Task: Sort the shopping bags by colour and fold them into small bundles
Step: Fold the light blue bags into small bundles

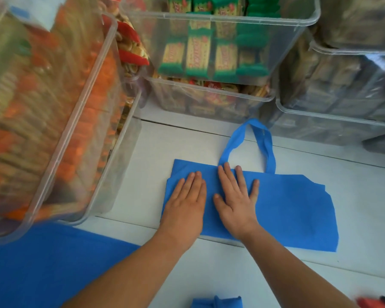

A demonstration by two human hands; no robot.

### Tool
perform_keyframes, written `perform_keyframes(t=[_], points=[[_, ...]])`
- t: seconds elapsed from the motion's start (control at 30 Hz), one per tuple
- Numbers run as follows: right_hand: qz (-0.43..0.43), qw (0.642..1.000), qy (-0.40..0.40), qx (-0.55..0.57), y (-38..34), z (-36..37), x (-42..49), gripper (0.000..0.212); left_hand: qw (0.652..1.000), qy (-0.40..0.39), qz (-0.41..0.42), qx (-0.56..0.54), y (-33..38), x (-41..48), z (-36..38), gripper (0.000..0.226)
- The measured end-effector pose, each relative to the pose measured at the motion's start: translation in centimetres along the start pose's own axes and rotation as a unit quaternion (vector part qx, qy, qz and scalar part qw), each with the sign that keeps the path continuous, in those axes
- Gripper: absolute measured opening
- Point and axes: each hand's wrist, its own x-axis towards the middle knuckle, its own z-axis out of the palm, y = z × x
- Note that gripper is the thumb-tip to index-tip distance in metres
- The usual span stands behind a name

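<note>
A blue fabric shopping bag [293, 210] lies flat on the white surface [156, 152], its left side folded over and its handle loop [265, 143] pointing away from me. My left hand [187, 196] presses flat on the folded left part, fingers straight. Beside it my right hand [236, 196] lies flat on the bag's middle with fingers spread. Another blue bag [42, 267] is spread at the lower left. A small folded blue bundle [216, 303] shows at the bottom edge.
Clear plastic bins of snack packets ring the work area: a large one [53, 121] at left, stacked ones [209, 63] behind, more [342, 90] at right. A red and black object [378, 302] peeks in at the bottom right corner.
</note>
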Motion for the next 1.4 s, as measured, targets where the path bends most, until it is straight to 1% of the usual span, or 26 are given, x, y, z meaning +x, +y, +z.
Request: perform_keyframes(t=[0.03, 0.07, 0.1, 0.13, 0.17, 0.2, 0.23, 0.27, 0.33, 0.4, 0.5, 0.57, 0.67, 0.8, 0.87, 1.0, 1.1, 1.2, 1.27, 1.33, 1.4], points=[[0.008, 0.999, 0.008, 0.037, 0.4, -0.5, -0.2, 0.069, 1.000, -0.011, -0.012, -0.019, 0.3, 0.1, -0.1, 0.064], [0.023, 0.999, 0.035, 0.034, 1.3, -1.0, -0.6, 0.065, 0.999, -0.024, -0.023, -0.030, 0.5, 0.2, -0.1, 0.063], [0.054, 0.995, 0.076, -0.016, 2.5, -1.4, -1.2, 0.061, 0.998, -0.033, -0.031, -0.036, 0.6, 0.3, -0.2, 0.064], [0.106, 0.985, 0.109, -0.084, 4.0, -2.1, -2.0, 0.058, 0.998, -0.038, -0.036, -0.038, 0.7, 0.4, -0.1, 0.068], [0.169, 0.970, 0.113, -0.136, 5.5, -2.9, -2.9, 0.056, 0.998, -0.044, -0.039, -0.036, 0.8, 0.4, -0.1, 0.073], [0.224, 0.955, 0.098, -0.165, 7.0, -3.5, -3.8, 0.056, 0.998, -0.046, -0.040, -0.029, 0.8, 0.4, -0.1, 0.077], [0.262, 0.946, 0.082, -0.170, 8.3, -4.0, -4.7, 0.059, 0.998, -0.042, -0.038, -0.023, 0.9, 0.4, -0.1, 0.078], [0.280, 0.944, 0.072, -0.159, 9.3, -4.1, -5.3, 0.061, 0.999, -0.035, -0.032, -0.019, 1.0, 0.5, 0.0, 0.078], [0.267, 0.949, 0.088, -0.139, 10.4, -3.9, -6.2, 0.062, 1.000, -0.028, -0.006, -0.010, 1.1, 0.6, 0.1, 0.076], [0.249, 0.953, 0.124, -0.120, 10.7, -3.7, -6.4, 0.064, 0.999, -0.019, 0.028, 0.000, 1.1, 1.0, 0.3, 0.074], [0.255, 0.952, 0.143, -0.094, 11.0, -3.7, -6.3, 0.065, 0.999, -0.023, 0.048, -0.004, 0.7, 1.5, 0.4, 0.073], [0.265, 0.950, 0.139, -0.086, 11.4, -3.9, -5.9, 0.067, 0.998, -0.025, 0.054, -0.007, 0.3, 1.8, 0.4, 0.073], [0.250, 0.952, 0.131, -0.121, 12.1, -4.1, -5.3, 0.069, 0.998, -0.023, 0.062, -0.011, 0.2, 2.4, 0.5, 0.075], [0.241, 0.949, 0.165, -0.119, 12.2, -4.2, -4.8, 0.071, 0.998, -0.013, 0.057, -0.006, 0.2, 3.0, 0.6, 0.076], [0.249, 0.948, 0.161, -0.117, 12.1, -4.3, -4.5, 0.070, 0.998, -0.018, 0.059, 0.004, 0.1, 3.0, 0.7, 0.076], [0.252, 0.943, 0.165, -0.144, 11.9, -6.0, -3.8, 0.068, 0.996, -0.029, 0.084, 0.021, 0.1, 3.0, 0.9, 0.068], [0.256, 0.942, 0.150, -0.155, 12.2, -6.6, -3.6, 0.069, 0.995, -0.030, 0.091, 0.022, 0.1, 3.0, 0.8, 0.067], [0.247, 0.942, 0.177, -0.144, 12.5, -5.6, -4.4, 0.065, 0.993, -0.033, 0.113, 0.012, -0.2, 3.0, 0.6, 0.068], [0.225, 0.946, 0.195, -0.127, 12.9, -5.1, -4.9, 0.064, 0.992, -0.031, 0.125, 0.008, -0.5, 2.9, 0.7, 0.069], [0.207, 0.953, 0.186, -0.118, 13.4, -4.8, -5.2, 0.066, 0.992, -0.033, 0.126, 0.005, -0.6, 2.8, 0.6, 0.071], [0.209, 0.958, 0.157, -0.122, 13.6, -4.5, -5.4, 0.067, 0.992, -0.034, 0.120, 0.010, -0.5, 2.9, 0.7, 0.073]])
